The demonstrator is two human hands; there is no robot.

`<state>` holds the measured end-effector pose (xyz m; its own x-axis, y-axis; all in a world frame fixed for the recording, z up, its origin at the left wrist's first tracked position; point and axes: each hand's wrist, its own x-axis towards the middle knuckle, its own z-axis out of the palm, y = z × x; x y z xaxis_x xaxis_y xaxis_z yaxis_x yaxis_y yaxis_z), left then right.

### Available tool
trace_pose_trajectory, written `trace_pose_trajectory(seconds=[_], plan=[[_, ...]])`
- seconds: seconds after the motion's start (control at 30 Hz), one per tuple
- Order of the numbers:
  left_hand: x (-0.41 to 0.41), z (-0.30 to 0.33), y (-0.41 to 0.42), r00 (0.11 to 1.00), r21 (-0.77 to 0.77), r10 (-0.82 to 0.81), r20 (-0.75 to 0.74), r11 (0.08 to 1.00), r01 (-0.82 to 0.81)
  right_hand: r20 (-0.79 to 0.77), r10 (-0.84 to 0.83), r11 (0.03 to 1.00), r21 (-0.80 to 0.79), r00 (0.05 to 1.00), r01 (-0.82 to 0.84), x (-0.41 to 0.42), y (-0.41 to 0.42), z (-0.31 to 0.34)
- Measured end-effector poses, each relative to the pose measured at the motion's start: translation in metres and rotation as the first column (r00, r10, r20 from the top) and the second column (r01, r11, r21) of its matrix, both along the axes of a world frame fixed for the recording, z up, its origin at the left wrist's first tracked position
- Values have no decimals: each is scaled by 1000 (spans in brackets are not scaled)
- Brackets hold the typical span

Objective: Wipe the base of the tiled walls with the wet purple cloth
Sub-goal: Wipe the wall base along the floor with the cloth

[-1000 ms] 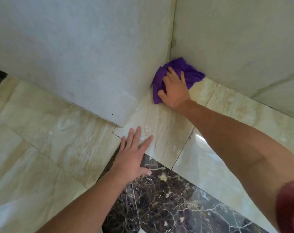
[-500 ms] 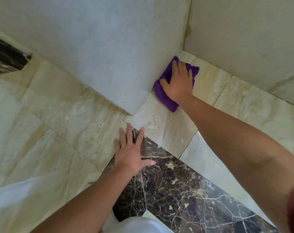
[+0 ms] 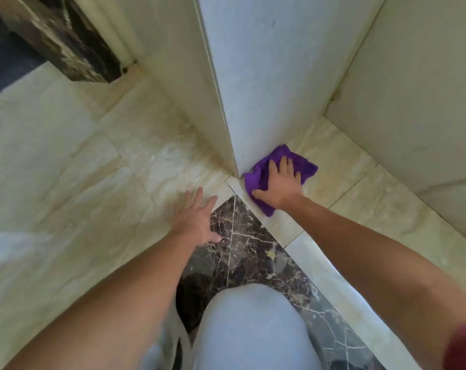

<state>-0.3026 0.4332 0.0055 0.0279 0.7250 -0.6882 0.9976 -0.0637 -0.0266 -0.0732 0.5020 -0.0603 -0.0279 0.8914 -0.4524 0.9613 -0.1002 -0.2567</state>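
Note:
The purple cloth (image 3: 258, 177) lies crumpled on the cream floor, its edge against the foot of the white tiled wall (image 3: 263, 89) right beside the wall's outer corner. My right hand (image 3: 281, 186) presses flat on the cloth, fingers spread and pointing at the wall. My left hand (image 3: 197, 218) rests flat on the floor, empty, fingers apart, half on cream tile and half on dark marble. A second tiled wall (image 3: 413, 89) stands at the right, meeting the first in an inner corner.
A dark veined marble floor strip (image 3: 255, 252) runs under me, with my knee in light trousers (image 3: 253, 327) above it. Cream floor tiles (image 3: 66, 169) spread to the left. A dark marble threshold and pale door frame (image 3: 74, 49) sit at the top left.
My right hand has slid the cloth along the wall's foot from the inner corner toward the outer corner. The view has pulled back and my knee has come in. My left hand stays planted.

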Motion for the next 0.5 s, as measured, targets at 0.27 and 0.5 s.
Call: trace_pose_trajectory(seconds=[0.27, 0.5], plan=[[-57, 9, -11, 997, 39, 71, -26, 997, -69, 123, -45, 995, 93, 991, 34, -5, 7, -14], [-128, -62, -27, 999, 3, 27, 39, 1000, -27, 35, -255, 949, 198, 966, 244, -106, -50, -29]])
